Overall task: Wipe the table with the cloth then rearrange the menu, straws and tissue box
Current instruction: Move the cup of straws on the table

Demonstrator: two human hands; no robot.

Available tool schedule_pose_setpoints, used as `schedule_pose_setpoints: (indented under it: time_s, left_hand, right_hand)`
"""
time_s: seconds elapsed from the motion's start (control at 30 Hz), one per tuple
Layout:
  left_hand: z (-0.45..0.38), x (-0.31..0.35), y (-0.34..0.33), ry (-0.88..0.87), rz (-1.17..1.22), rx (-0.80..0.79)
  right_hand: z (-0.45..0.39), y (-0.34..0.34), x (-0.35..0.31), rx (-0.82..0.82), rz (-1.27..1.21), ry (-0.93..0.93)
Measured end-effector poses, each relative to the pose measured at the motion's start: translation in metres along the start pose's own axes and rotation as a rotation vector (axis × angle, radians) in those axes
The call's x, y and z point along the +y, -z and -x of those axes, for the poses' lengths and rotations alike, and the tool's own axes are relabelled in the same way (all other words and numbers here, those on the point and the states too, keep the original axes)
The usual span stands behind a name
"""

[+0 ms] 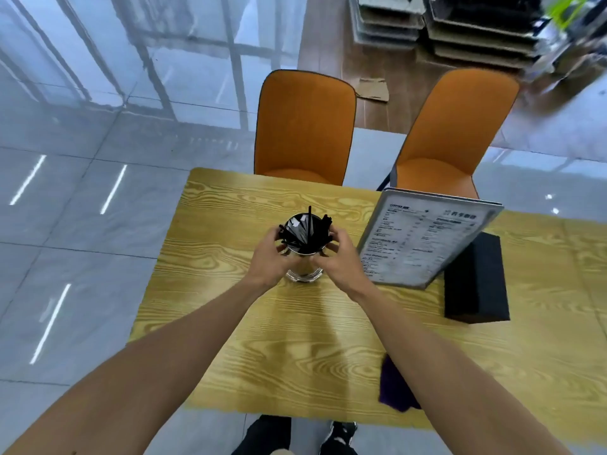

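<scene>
Feet: dark shoes [340, 433] at the bottom edge, planted on the grey tiled floor [75, 198] right at the table's near side.
Arms: both bare forearms stretch forward over the table [295, 339], meeting at the middle.
Cloth: purple cloth [394, 387] lies flat near the front edge, partly hidden under the right forearm.
Left hand: left hand [267, 257] wraps the left side of the cup, fingers curled at the rim.
Right hand: right hand [340, 257] closes on the cup's right side, fingers up among the straws.
Cup: shiny metal cup [303, 269] stands upright on the table, centre-left, gripped between both hands.
Straws: black straws [307, 231] bunched in the cup, one poking up taller than the rest.
Menu: menu [427, 238] stands tilted just right of the cup, print facing the camera.
Box: black tissue box [474, 280] sits on the table right behind the menu, touching or nearly so.
Chairs: two orange chairs [303, 126] at the far side.
</scene>
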State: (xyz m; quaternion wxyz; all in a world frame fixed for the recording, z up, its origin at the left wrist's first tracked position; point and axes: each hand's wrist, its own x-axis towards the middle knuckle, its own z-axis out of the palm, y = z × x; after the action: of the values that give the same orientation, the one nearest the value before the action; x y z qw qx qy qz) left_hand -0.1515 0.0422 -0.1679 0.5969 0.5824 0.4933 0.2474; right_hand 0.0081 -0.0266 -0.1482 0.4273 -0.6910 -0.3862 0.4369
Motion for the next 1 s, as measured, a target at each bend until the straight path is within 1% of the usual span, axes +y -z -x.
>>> schedule_pose_setpoints:
  time_s: [0.1,0.23,0.63,1.0]
  left_hand:
    - [0.001,-0.001,-0.013,0.010,-0.007,-0.013]
    - [0.001,0.000,-0.025,0.005,-0.007,-0.027]
    - [-0.005,0.002,-0.037,-0.009,-0.002,-0.066]
    - [-0.009,0.000,-0.046,-0.010,-0.017,-0.087]
  right_hand:
    - [0.006,0.008,0.009,0.032,-0.005,-0.030]
    - [0.010,0.014,0.018,0.070,0.000,-0.018]
    - [0.010,0.023,0.033,0.168,0.244,-0.025]
    - [0.020,0.027,0.039,0.239,0.246,-0.062]
